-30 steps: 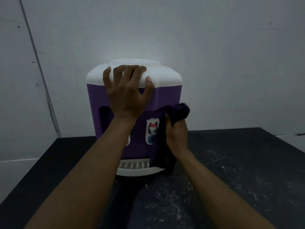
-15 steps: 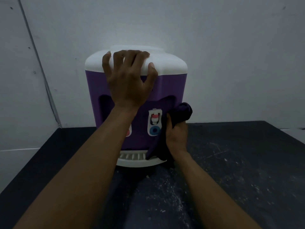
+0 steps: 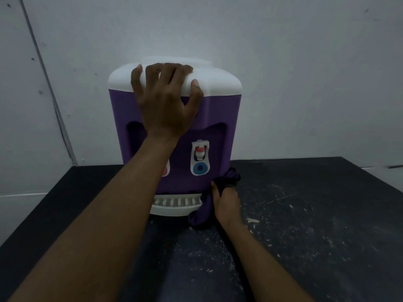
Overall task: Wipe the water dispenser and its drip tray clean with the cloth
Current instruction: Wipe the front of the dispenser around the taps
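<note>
**risks at the lower right corner, plus a count**

where things are: water dispenser (image 3: 218, 118) stands upright at the back of the desk (image 3: 316, 225), close to the wall. its white drip tray (image 3: 174, 207) sticks out at the base, facing the person. left hand (image 3: 168, 101) lies on the front w/ fingers hooked over the white top (image 3: 222, 83), bracing it. right hand (image 3: 226, 203) grips the bunched dark cloth (image 3: 201, 214) at the dispenser's lower right corner, touching the tray's right end. the cloth's tail hangs down to the desk.

what could go wrong (judgement):
- the cloth tail drags over the white specks (image 3: 253, 220) on the desk, prob. picks up grit and smears it onto the tray.
- a hard sideways wipe may knock the tray loose, if it's a slide-in type. can't tell from here.
- if the left hand eases off, a push at the base could slide or tilt the dispenser.
- bunched cloth passing near the blue tap (image 3: 199, 167) could snag the lever and cause a dribble.
- the light is dim and the cloth dark, so missed spots are easy.

count:
- dispensers: 1
- drip trays: 1
- cloths: 1
- taps: 2, blue in full view, red tap (image 3: 165, 171) mostly behind the left forearm
- hands: 2
- desks: 1
- specks: too many to count
</note>
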